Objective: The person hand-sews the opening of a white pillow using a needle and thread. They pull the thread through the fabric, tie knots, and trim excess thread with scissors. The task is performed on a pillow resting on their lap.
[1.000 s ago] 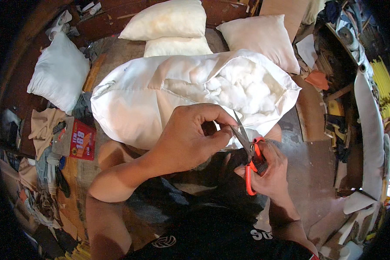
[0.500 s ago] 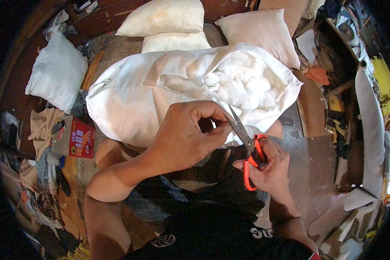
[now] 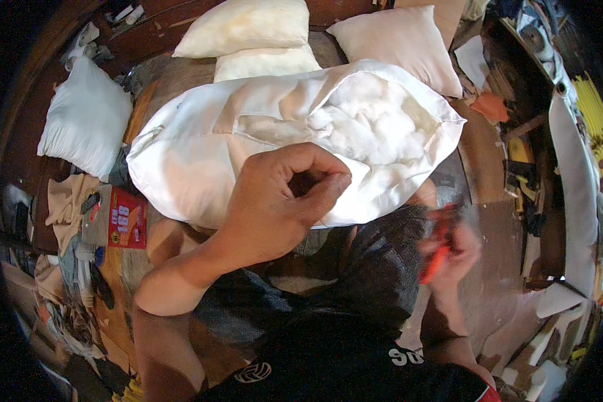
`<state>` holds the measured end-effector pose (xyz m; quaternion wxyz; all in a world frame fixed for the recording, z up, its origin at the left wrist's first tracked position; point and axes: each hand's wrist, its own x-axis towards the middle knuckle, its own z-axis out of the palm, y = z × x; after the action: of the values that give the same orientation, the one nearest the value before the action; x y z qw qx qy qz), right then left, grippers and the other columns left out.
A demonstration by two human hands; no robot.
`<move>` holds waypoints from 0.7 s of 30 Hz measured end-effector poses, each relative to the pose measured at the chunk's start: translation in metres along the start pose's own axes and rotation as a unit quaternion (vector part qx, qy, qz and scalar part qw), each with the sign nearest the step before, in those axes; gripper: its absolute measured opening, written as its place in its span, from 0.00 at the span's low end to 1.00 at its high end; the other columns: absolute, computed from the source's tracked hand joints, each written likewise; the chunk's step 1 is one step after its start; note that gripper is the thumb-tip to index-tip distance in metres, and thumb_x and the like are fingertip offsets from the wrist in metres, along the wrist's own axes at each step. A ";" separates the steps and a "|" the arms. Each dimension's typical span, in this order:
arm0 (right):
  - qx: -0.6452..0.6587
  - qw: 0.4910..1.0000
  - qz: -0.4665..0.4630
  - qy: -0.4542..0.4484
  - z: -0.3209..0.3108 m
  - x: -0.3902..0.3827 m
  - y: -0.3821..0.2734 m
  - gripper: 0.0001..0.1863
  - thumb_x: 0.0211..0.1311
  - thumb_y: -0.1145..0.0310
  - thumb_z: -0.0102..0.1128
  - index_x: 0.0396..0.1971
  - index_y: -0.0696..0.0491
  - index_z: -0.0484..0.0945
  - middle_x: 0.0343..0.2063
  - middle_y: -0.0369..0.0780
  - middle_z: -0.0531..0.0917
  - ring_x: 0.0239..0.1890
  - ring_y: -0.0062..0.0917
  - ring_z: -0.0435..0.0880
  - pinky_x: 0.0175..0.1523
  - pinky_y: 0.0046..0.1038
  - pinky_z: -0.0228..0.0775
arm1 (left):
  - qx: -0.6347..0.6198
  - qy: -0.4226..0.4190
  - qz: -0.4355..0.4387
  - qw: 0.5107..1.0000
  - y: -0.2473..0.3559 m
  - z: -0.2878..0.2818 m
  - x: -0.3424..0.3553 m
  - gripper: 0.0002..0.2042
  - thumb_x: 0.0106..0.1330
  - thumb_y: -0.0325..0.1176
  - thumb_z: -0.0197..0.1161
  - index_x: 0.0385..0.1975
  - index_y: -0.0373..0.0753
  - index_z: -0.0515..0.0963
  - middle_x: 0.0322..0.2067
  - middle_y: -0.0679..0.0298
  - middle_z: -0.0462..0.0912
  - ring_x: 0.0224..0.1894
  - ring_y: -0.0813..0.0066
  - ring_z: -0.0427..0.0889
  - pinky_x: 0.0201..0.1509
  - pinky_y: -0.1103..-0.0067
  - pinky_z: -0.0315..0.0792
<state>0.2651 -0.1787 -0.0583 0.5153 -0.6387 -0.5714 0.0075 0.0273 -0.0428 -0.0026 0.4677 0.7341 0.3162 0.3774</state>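
A large white cushion cover [image 3: 187,177] lies across my lap, its long opening turned up. White fibre stuffing [image 3: 375,124] fills the right half of that opening. In front of the cover's near side, my left hand [image 3: 285,191] is closed in a pinch, thumb against forefinger. Whatever sits between those fingertips is too small to make out. Off to the right, beside my knee, my right hand [image 3: 457,251] is wrapped round orange-handled scissors [image 3: 437,258]. Motion smears that hand and hides the blades' shape.
Two cream pillows [image 3: 248,30] are stacked at the back, with another pillow [image 3: 398,47] to their right. A white pillow [image 3: 84,117] stands at the left above a red-fronted box [image 3: 127,218]. Fabric rolls [image 3: 573,201] and scraps line the right side.
My right hand has drawn the scissors away from my left fingertips, to the right. My left hand stays pinched and has shifted slightly left.
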 end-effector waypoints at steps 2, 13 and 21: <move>0.101 0.983 0.065 0.136 -0.014 -0.007 0.040 0.16 0.59 0.60 0.65 0.38 0.58 0.78 0.22 0.34 0.77 0.23 0.15 0.73 0.27 0.18 0.62 | -0.005 0.016 -0.008 1.000 0.002 -0.002 0.001 0.03 0.63 0.27 0.65 0.33 0.35 0.81 0.24 0.71 0.80 0.24 0.90 0.72 0.26 0.88 0.66; -0.369 0.757 0.529 -0.107 -0.078 -0.316 0.316 0.34 0.50 0.38 0.63 0.36 0.59 0.82 0.34 0.51 0.84 0.41 0.45 0.85 0.46 0.42 0.75 | -0.139 0.101 0.014 0.985 0.018 -0.016 -0.002 0.04 0.70 0.29 0.57 0.39 0.36 0.73 0.17 0.74 0.68 0.14 0.91 0.59 0.17 0.88 0.53; -0.400 0.863 0.299 0.068 -0.074 -0.250 0.289 0.17 0.63 0.62 0.60 0.41 0.62 0.79 0.37 0.53 0.82 0.44 0.48 0.81 0.49 0.39 0.72 | -0.345 0.127 0.171 0.914 0.042 -0.048 -0.013 0.10 0.73 0.31 0.50 0.49 0.35 0.64 0.15 0.69 0.64 0.11 0.84 0.58 0.10 0.86 0.56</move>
<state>0.4315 -0.3579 -0.3616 0.2259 -0.9293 -0.2700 -0.1115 -0.0151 -0.0472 0.0459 0.5762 0.5156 0.0926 0.6274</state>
